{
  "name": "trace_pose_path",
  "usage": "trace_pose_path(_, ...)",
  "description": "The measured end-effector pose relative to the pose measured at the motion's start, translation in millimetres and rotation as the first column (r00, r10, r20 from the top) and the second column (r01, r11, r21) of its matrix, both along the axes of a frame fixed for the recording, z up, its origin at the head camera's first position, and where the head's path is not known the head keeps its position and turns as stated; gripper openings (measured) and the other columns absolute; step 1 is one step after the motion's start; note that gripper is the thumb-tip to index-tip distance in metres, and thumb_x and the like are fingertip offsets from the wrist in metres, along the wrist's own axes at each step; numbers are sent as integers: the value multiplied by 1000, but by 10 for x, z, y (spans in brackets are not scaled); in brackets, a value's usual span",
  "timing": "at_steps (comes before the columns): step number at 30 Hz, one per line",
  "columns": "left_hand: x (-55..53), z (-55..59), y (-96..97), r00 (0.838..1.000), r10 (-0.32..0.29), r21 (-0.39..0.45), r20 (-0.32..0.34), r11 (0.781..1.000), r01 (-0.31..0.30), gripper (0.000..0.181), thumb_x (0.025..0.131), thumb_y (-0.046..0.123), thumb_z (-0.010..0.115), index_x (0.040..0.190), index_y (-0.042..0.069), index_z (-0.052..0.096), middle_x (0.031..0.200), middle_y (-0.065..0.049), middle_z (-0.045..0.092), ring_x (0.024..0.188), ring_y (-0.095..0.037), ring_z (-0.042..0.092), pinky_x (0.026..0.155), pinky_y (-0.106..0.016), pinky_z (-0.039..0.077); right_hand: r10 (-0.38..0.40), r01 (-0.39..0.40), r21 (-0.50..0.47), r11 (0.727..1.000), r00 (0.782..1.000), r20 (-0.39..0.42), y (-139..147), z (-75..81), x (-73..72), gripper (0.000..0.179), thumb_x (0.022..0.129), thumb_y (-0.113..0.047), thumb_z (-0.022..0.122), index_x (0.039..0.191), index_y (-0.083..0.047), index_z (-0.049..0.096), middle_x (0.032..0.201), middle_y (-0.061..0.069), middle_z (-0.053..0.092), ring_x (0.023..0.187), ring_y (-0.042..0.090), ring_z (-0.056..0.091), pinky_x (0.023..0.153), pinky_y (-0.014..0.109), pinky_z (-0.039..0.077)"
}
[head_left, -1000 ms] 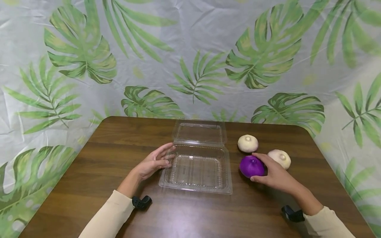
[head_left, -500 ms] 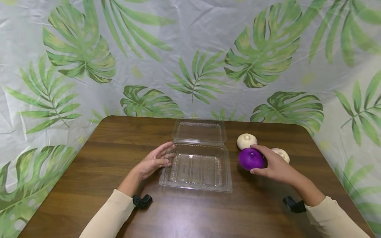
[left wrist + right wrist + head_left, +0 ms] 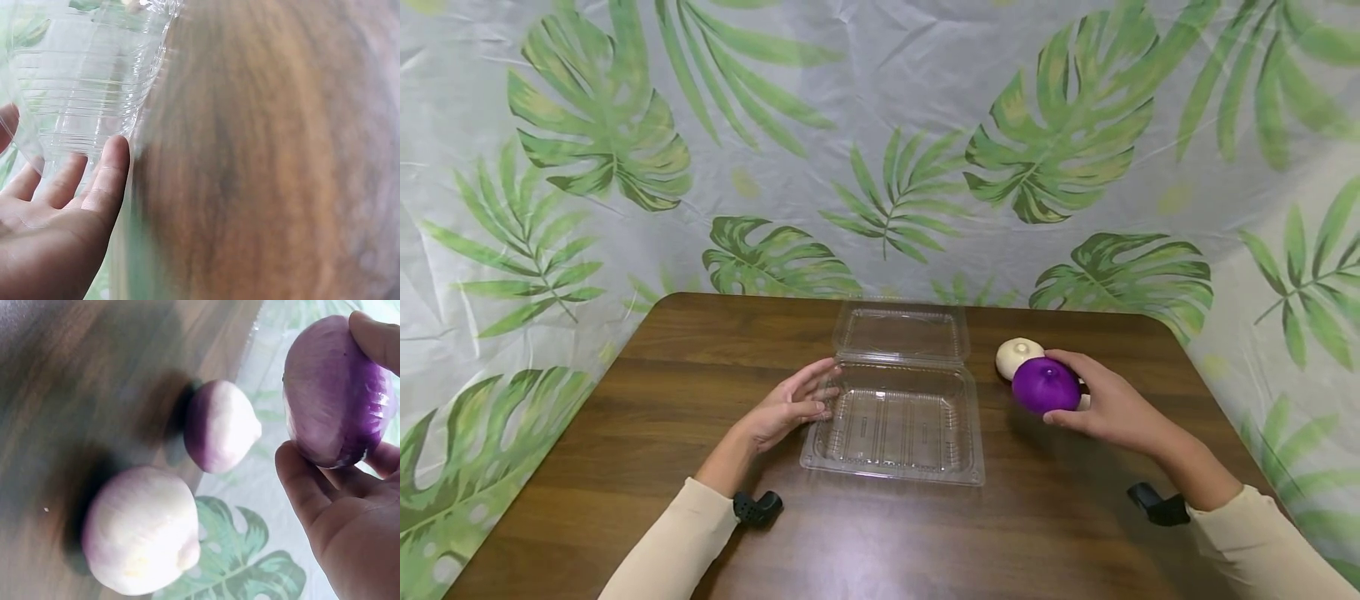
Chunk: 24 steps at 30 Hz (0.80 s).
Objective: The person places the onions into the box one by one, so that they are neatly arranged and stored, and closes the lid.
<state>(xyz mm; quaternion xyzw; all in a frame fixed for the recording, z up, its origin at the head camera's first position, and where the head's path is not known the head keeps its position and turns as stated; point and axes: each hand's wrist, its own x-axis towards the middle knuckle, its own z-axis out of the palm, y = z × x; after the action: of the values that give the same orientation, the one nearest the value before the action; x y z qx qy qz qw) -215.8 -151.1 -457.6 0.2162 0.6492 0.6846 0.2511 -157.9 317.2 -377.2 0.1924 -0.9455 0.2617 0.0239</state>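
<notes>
My right hand (image 3: 1112, 408) grips a shiny purple onion (image 3: 1047, 385) between thumb and fingers, above the table. In the right wrist view, the paler side of this onion (image 3: 328, 394) faces down. Two pale onions with purple undersides lie beyond and below it: one onion (image 3: 1017, 357) shows partly in the head view, the other onion (image 3: 147, 531) is mostly hidden there by my right hand. A clear plastic clamshell box (image 3: 891, 477) stands with its lid laid back. My left hand (image 3: 782, 412) rests at the box's left side, fingers extended against its wall.
The box's lid (image 3: 901, 335) reaches toward the far edge of the brown wooden table (image 3: 715, 333). Behind the table hangs a leaf-patterned cloth (image 3: 925, 167). Each wrist wears a black camera mount (image 3: 758, 508).
My right hand has lifted the purple onion off the table, moving it away from me and slightly right, so it overlaps the far pale onion. My left hand has stayed put.
</notes>
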Motion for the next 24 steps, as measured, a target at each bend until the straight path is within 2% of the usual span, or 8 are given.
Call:
trace_pose_path(12, -13, -11, 1, 1000, 7, 5, 3, 1000, -7, 77, 92, -6, 46, 160, 7, 10, 167, -19, 12, 150, -48, 18, 109, -46, 45, 3, -3, 16, 1000, 1000, -17, 11, 132, -36, 84, 79, -26, 83, 143, 5, 41, 138, 29, 51, 114, 43, 60, 87, 54, 54)
trace_pose_path(19, -13, -1, 0, 1000, 7, -2, -2, 1000, -7, 76, 94, -5, 46, 160, 8, 11, 167, -18, 13, 150, -47, 19, 109, -47, 44, -10, 10, 14, 1000, 1000, -1, 5, 232, -56, 85, 81, -28, 82, 146, 4, 38, 142, 29, 48, 117, 45, 58, 88, 57, 53)
trace_pose_path(24, -9, 1, 9, 1000, 7, -2, 0, 1000, -7, 77, 93, -5, 47, 160, 8, 11, 167, -19, 13, 150, -47, 20, 110, -48, 43, -19, 19, 12, 1000, 1000, -1, -2, 320, -85, 87, 81, -27, 82, 147, 4, 37, 143, 28, 46, 117, 43, 59, 88, 50, 54)
